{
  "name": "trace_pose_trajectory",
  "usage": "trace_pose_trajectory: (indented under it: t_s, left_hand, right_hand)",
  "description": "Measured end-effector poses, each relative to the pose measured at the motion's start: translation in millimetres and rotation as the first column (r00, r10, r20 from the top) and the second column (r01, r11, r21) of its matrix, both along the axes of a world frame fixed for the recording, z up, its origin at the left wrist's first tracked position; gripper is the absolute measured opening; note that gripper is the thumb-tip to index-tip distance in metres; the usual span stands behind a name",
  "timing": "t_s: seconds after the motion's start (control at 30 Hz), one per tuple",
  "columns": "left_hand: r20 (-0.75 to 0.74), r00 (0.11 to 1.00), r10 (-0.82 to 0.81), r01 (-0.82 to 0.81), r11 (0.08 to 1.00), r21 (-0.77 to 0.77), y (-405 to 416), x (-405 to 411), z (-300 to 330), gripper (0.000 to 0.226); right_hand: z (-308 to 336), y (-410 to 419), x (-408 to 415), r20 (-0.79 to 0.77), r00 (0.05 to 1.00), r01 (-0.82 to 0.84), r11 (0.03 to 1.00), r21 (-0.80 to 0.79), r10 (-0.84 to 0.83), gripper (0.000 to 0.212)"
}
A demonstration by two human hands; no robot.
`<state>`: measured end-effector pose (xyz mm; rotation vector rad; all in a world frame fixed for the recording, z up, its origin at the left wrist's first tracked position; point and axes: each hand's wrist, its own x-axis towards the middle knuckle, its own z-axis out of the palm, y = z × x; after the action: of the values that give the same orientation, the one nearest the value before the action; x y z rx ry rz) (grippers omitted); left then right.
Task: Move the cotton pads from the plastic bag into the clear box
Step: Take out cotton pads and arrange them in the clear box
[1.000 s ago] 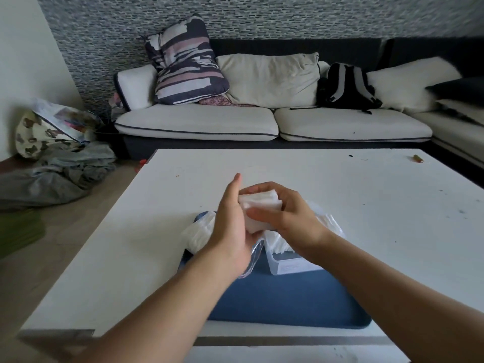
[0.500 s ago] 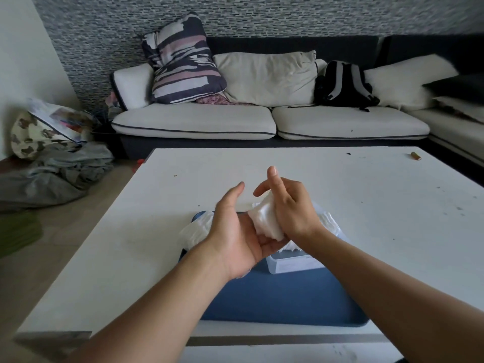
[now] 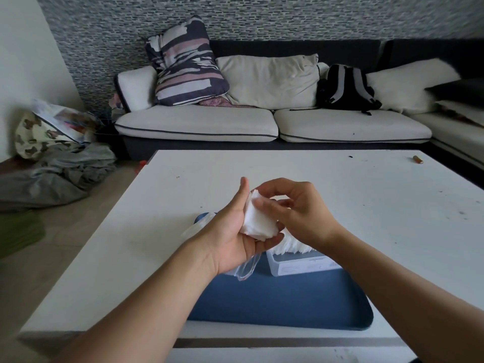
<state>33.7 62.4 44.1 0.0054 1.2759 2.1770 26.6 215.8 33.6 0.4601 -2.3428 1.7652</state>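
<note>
At mid-frame a stack of cotton pads (image 3: pixel 258 222) sat cupped in the left hand (image 3: pixel 234 237), the right hand (image 3: pixel 296 213) pinching its top. Below them the clear box (image 3: pixel 296 263), pad-filled, stood beside the plastic bag (image 3: pixel 245 269) on a blue mat (image 3: pixel 277 302).

Soft fibrous white cotton pads (image 3: pixel 259 221), glossy clear plastic box (image 3: pixel 296 264), matt blue mat (image 3: pixel 288 302), smooth white table (image 3: pixel 366 205)

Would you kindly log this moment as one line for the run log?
left hand: holds pads | right hand: pinches pads | box: partly filled | bag: under left hand
</note>
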Motion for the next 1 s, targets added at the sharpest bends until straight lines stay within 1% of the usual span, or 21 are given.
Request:
trace_pose_trajectory:
  t_s: [0.03,0.1,0.3,0.37,0.4,0.47,0.53,0.57,0.63,0.7,0.77,0.9,1.0]
  left_hand:
    - [-0.006,1.000,-0.001,0.001,1.000,-0.009,-1,-1,0,0.061]
    - [-0.004,1.000,0.007,-0.008,1.000,-0.019,-1,-2,-1,0.062]
    - [0.052,0.998,0.029,-0.029,1.000,0.004,-1,-3,-4,0.071]
    - [0.088,0.995,0.046,-0.048,0.999,0.023,-2,-4,-4,0.071]
    - [0.103,0.993,0.057,-0.060,0.998,0.024,-3,-4,-4,0.073]
    - [0.122,0.991,0.058,-0.060,0.998,0.010,-5,-4,-1,0.077]
    - [0.142,0.989,0.037,-0.037,0.999,-0.009,-7,-2,4,0.078]
    - [0.152,0.988,0.022,-0.019,1.000,-0.020,-8,-1,5,0.079]
    - [0.148,0.989,-0.016,0.025,0.998,-0.059,-7,1,5,0.081]
    - [0.128,0.991,-0.038,0.052,0.993,-0.107,-5,3,3,0.081]
    - [0.122,0.991,-0.053,0.067,0.991,-0.115,-3,4,2,0.081]
    - [0.111,0.991,-0.073,0.081,0.994,-0.068,-1,6,2,0.076]
    - [0.089,0.993,-0.076,0.082,0.995,-0.062,-1,6,0,0.075]
  right_hand:
    - [-1,0,0,-0.038,0.999,-0.001,1.000,-0.003,0.001,0.005]
    - [0,-2,2,-0.097,0.995,0.019,1.000,-0.009,-0.020,0.010]
    - [8,-1,4,-0.152,0.984,0.090,0.996,-0.013,-0.090,0.010]
    - [15,3,4,-0.190,0.980,0.060,0.998,-0.014,-0.062,0.008]
    - [19,5,5,-0.188,0.982,0.017,0.999,-0.041,-0.025,0.006]
    - [28,14,7,-0.128,0.989,-0.094,0.982,-0.161,0.074,0.004]
    - [36,25,10,-0.014,0.983,-0.181,0.947,-0.266,0.184,0.011]
    - [39,28,12,0.037,0.973,-0.209,0.940,-0.270,0.227,0.016]
    - [39,28,15,0.106,0.963,-0.225,0.956,-0.189,0.247,0.031]
    - [36,20,16,0.119,0.971,-0.195,0.977,-0.088,0.205,0.040]
    - [33,13,16,0.111,0.980,-0.159,0.986,-0.041,0.163,0.040]
    - [31,11,14,0.071,0.992,-0.104,0.994,-0.026,0.106,0.036]
    - [29,10,14,0.050,0.997,-0.064,0.998,0.001,0.064,0.033]
